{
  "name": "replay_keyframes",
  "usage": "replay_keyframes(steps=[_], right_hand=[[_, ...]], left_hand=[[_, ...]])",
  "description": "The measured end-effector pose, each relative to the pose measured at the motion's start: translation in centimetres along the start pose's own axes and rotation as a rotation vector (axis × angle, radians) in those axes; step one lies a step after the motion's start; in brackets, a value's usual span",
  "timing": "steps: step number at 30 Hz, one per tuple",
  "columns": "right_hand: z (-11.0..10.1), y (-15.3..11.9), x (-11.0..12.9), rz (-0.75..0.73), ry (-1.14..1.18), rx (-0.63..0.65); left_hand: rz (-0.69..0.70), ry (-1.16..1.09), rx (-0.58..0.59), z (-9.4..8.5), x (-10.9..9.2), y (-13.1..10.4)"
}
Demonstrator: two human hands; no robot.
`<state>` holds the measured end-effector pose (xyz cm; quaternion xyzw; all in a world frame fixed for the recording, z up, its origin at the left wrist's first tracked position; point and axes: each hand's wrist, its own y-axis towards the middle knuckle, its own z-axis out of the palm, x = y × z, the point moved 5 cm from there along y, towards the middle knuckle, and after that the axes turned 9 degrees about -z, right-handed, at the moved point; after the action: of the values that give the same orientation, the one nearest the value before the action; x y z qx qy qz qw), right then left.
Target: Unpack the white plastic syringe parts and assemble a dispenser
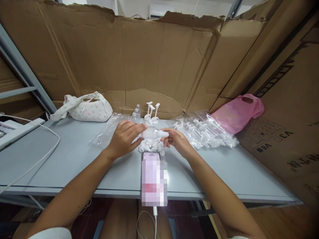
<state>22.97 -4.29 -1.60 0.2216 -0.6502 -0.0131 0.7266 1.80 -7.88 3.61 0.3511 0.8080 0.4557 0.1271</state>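
A clear plastic bottle [151, 133] lies sideways in the air above the middle of the table, its white cap [163, 133] pointing right. My left hand [126, 138] is closed around the bottle's base end. At the other end, the fingers of my right hand [175, 140] are bent against the white cap. Beneath the bottle is a pile of small white caps [150, 146]. White pump heads with thin stems [151, 109] stand just behind it. A phone [151, 179] sits in front of the pile, its screen blurred out.
Clear bottles [136, 112] stand behind a plastic bag [102, 134] at left. A clear bag of white pump heads [205, 132] lies at right, beside a pink bag [236, 113]. A floral pouch [92, 108] rests at the back left. White cables cross the left side; cardboard [154, 63] walls the back.
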Motion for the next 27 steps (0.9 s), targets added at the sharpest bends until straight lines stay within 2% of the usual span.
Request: replay_keyframes(steps=[3,6,8,11,14,19,22,25,27], right_hand=[[0.8,-0.3,-0.6,0.122,0.171,0.121],[2.0,-0.9,-1.0,0.201,0.224,0.253],[2.7,-1.1,-1.1,0.21,0.232,0.311],[3.7,-1.3,-1.0,0.202,0.279,0.365],[3.9,-1.1,-0.8,0.18,0.338,0.285],[2.6,-0.5,-0.5,0.078,0.316,0.045],[2.0,-0.3,-0.5,0.044,0.312,-0.054],[2.0,-0.3,-0.8,0.064,0.282,-0.098],[2.4,-0.4,-0.7,0.045,0.242,-0.069]], left_hand=[[0.191,0.069,-0.067,0.0,-1.6,-0.4],[0.275,0.119,-0.07,0.5,-2.5,-0.9],[0.274,0.157,-0.065,0.8,-2.7,-1.3],[0.177,0.174,0.047,1.6,-2.6,-1.5],[0.056,0.106,0.154,2.2,-2.7,-1.5],[-0.058,0.091,0.124,2.1,-3.1,-0.9],[-0.134,0.062,0.214,2.6,-2.7,-0.8],[-0.191,0.018,0.327,3.4,-2.4,-1.1],[-0.219,0.018,0.382,4.0,-2.4,-1.2]])
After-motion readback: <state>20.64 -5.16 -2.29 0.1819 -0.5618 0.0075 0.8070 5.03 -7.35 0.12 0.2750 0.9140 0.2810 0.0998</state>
